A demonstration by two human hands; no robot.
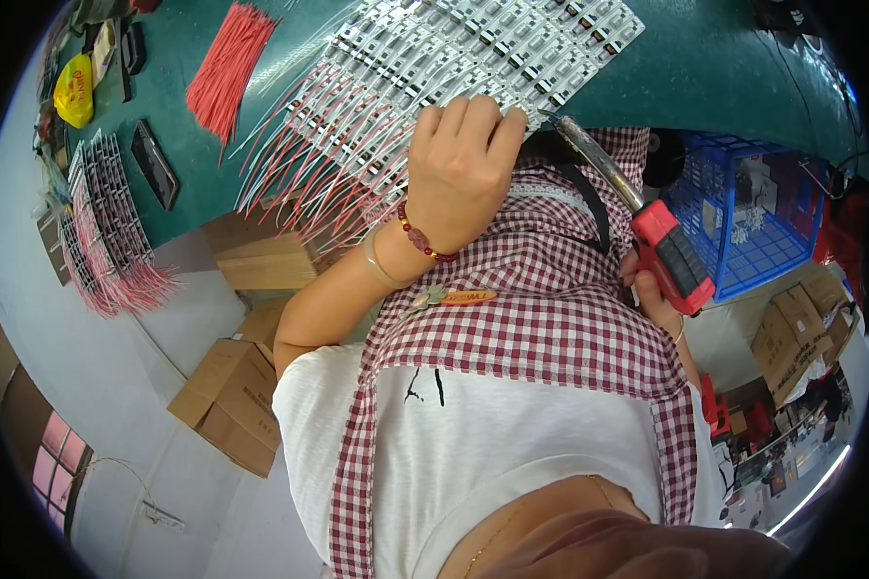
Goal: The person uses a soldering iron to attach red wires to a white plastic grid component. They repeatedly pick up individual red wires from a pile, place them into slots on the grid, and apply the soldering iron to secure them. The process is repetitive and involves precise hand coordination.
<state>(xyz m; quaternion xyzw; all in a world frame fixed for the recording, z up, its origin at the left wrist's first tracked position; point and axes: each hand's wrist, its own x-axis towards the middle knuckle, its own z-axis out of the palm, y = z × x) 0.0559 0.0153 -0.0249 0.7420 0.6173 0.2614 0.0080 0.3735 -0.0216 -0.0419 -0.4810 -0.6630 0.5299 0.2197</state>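
Note:
My left hand (463,166), with a beaded bracelet at the wrist, rests at the near edge of a panel of small circuit boards (560,48). Its fingers are curled down and closed; what they pinch is hidden beneath them. Red and white wires (309,179) fan out from the panel's left part toward me. On the right, my right hand (655,294) is wrapped round the red and black handle of a soldering gun (674,259), partly hidden by it. The gun's metal barrel slants up left, its tip close to the panel's edge, beside my left fingers.
A bundle of red wires (230,69) lies on the green table (188,198), left of the panel. Farther left are wired boards (111,217), a black case (154,164) and a yellow bag (73,92). A blue plastic basket (758,270) stands right; cardboard boxes (232,396) sit below the table.

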